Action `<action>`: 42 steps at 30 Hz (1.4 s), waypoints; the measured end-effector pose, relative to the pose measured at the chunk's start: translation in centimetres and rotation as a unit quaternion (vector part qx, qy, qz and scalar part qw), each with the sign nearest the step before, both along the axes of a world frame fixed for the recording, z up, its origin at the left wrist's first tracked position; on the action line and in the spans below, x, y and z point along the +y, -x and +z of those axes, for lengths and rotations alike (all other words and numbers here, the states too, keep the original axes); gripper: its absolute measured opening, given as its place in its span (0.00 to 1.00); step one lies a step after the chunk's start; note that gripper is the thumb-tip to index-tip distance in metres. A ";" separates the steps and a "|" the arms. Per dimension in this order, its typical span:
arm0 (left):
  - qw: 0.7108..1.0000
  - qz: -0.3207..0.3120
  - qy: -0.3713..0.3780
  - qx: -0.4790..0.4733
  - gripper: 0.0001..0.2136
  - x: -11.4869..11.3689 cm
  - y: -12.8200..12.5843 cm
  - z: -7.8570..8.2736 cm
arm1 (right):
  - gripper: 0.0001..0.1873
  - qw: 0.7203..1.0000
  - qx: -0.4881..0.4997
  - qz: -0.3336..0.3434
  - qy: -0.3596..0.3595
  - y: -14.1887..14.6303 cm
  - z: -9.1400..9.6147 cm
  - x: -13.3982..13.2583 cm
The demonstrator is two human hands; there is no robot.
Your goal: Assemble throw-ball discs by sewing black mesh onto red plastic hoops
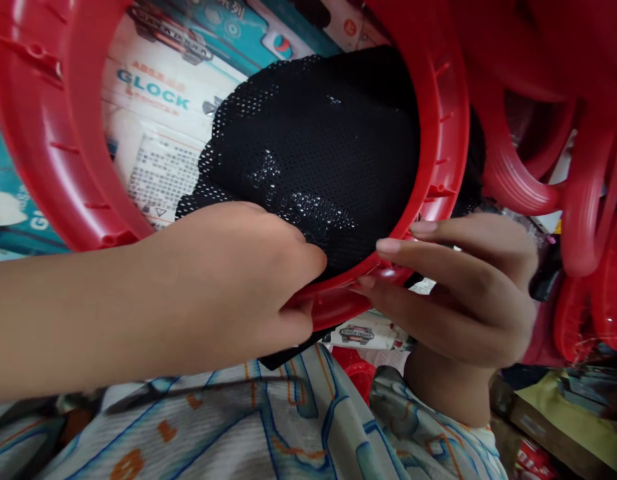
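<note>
A big red plastic ring [48,127] fills the upper view, held close to me. Black mesh netting [318,153] lies across its right half. My left hand [228,280] is closed on the ring's lower rim, fingers pinching the mesh edge against it. My right hand [458,287] sits just right of it. Its fingers are stretched along the same lower rim, with the fingertips touching the red plastic and the mesh edge.
More red plastic rings [583,187] hang or stack at the right. Behind the ring are printed toy boxes [158,100], one lettered GLOCK. A patterned blue, white and orange cloth [268,427] covers my lap below. A yellow-green surface [568,407] shows at lower right.
</note>
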State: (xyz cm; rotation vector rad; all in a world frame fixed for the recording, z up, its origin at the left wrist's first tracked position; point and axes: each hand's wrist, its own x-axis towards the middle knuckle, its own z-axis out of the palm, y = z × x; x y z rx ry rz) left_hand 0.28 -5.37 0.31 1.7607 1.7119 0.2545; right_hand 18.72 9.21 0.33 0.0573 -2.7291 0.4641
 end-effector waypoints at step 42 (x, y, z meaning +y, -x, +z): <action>0.993 0.017 -0.103 0.046 0.16 1.5 -1.8 -0.4 | 0.10 0.999 -0.046 -0.006 0.010 0.2 1.7 1.2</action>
